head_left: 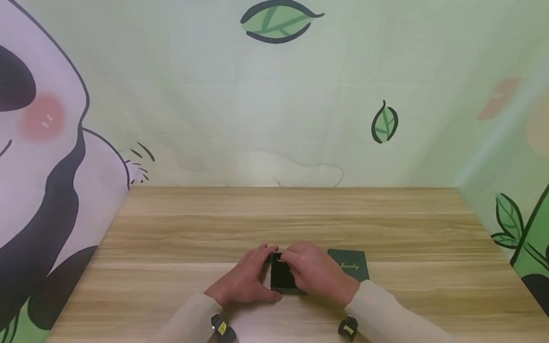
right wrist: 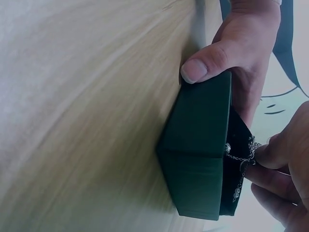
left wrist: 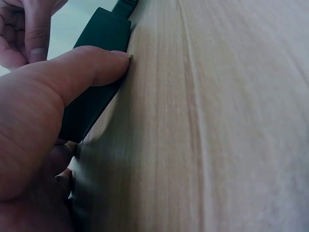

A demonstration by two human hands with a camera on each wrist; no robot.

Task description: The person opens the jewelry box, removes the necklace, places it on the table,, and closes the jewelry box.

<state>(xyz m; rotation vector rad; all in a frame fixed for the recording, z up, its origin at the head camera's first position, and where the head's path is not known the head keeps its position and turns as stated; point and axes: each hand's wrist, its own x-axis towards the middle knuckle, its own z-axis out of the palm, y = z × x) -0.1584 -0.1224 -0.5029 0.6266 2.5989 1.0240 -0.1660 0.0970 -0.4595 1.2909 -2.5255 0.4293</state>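
A small green jewelry box (head_left: pixel 288 291) with a black inside stands uncovered on the table. My left hand (head_left: pixel 247 279) holds it by its left side, the thumb near the front corner and the other fingers farther back. In the left wrist view, the thumb lies along the green wall (left wrist: pixel 94 108) of the box. Over the box's right part, my right hand (head_left: pixel 313 269) pinches a thin silver chain (right wrist: pixel 251 147) between thumb and fingertips. The chain hangs against the black insert, with small shiny beads on it, in the right wrist view. Part of it is hidden by the fingers.
A green lid (head_left: pixel 354 266) with gold "Jewelry" lettering lies on the wood-grain table (head_left: pixel 183 229), just right of the box and partly behind my right hand. A printed cloth backdrop (head_left: pixel 203 100) with a panda and leaves rises behind the table and along its sides.
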